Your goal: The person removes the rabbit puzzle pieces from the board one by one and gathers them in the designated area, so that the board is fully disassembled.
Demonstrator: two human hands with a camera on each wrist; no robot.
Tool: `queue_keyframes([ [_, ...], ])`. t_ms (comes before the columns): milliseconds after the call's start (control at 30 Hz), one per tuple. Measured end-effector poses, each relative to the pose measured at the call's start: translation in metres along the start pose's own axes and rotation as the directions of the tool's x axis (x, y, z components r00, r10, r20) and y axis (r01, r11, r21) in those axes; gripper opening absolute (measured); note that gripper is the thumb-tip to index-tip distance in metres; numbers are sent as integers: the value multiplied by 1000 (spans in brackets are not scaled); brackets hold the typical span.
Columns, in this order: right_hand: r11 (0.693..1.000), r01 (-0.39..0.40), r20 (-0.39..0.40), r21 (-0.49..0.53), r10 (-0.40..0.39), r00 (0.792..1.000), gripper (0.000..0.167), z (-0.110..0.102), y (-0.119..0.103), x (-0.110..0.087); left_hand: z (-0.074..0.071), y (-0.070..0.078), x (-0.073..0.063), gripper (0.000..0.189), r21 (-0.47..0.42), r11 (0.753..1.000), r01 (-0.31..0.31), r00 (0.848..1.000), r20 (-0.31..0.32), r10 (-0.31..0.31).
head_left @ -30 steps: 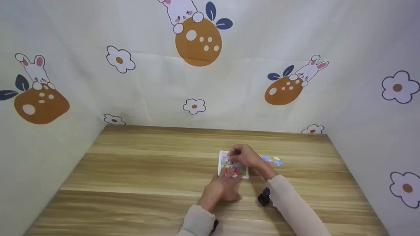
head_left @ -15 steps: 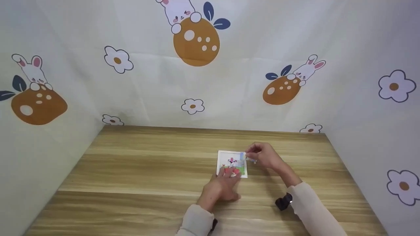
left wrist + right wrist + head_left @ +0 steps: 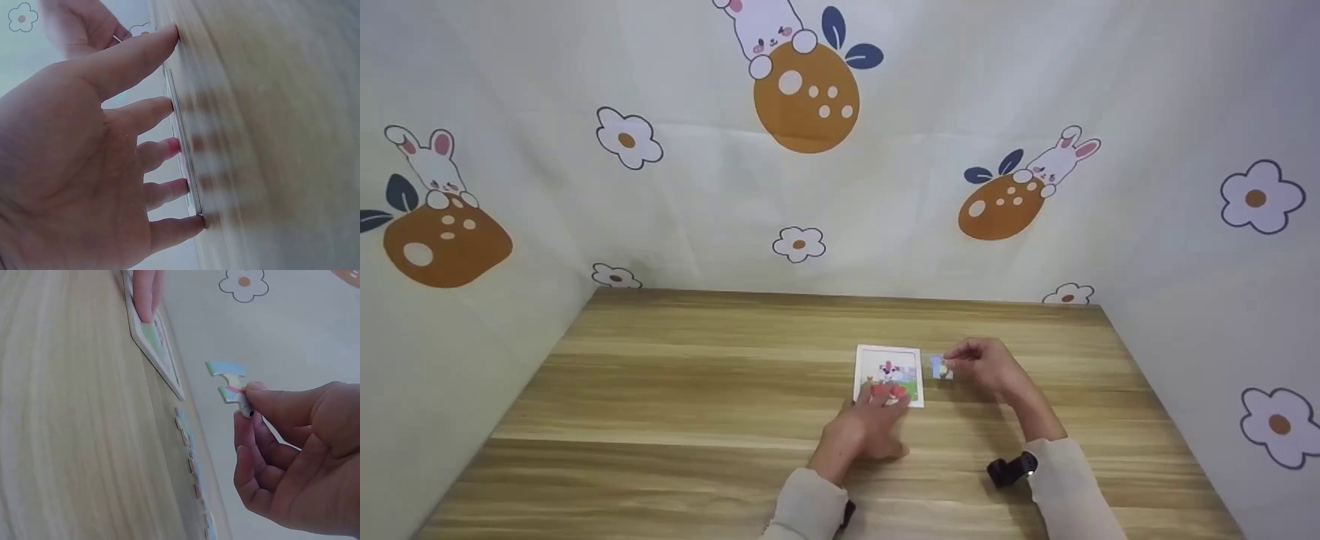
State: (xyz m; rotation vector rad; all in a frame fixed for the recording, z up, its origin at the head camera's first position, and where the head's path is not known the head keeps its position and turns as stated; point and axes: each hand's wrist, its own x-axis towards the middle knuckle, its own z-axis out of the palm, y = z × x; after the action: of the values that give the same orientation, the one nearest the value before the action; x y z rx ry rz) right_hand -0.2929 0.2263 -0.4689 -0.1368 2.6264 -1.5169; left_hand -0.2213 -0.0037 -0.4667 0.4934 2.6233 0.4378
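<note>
A small square puzzle board (image 3: 858,375) with a white rim lies on the table. Its lower part shows a cartoon animal with red and green; the upper part is pale and bare. My left hand (image 3: 861,431) rests on the board's near side, fingers straight and spread, tips on the lower picture. To the right of the board my right hand (image 3: 988,367) pinches a jigsaw piece (image 3: 229,369) between thumb and fingers. That piece is blue, cream and pink and is held up above the table. Its lower tip is partly hidden by the fingers.
Several loose jigsaw pieces (image 3: 197,478) lie in a row on the table to the right of the board. A wood-grain tabletop (image 3: 675,390) spreads around, bounded by a pale curtain (image 3: 720,202) printed with rabbits and flowers at the back and sides.
My right hand has moved from over the board's top to the right, off the board, with the jigsaw piece in its fingers. My left hand has stayed on the board.
</note>
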Motion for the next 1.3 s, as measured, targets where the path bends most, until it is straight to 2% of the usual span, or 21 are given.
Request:
queue_keyframes([
  [300,990,-142,16,-24,143,990,12,4,17,6,0,0,0,78,10,1000,-4,1000,-5,4],
  [367,988,-153,19,-32,154,988,12,7,17,6,-1,0,0,79,5,1000,0,1000,-5,0],
  [633,991,-119,21,-60,120,993,13,12,17,5,0,0,0,79,-20,1000,5,1000,1,-5],
  [900,989,-74,38,-126,79,996,20,12,15,1,0,0,1,81,27,999,-20,1000,-17,21],
  [1000,988,-75,32,-133,80,996,19,12,13,0,-1,0,1,81,13,1000,-24,1000,-15,24],
  [1300,988,-137,27,-68,139,990,17,13,12,1,-2,0,0,78,13,1000,-16,1000,-12,16],
])
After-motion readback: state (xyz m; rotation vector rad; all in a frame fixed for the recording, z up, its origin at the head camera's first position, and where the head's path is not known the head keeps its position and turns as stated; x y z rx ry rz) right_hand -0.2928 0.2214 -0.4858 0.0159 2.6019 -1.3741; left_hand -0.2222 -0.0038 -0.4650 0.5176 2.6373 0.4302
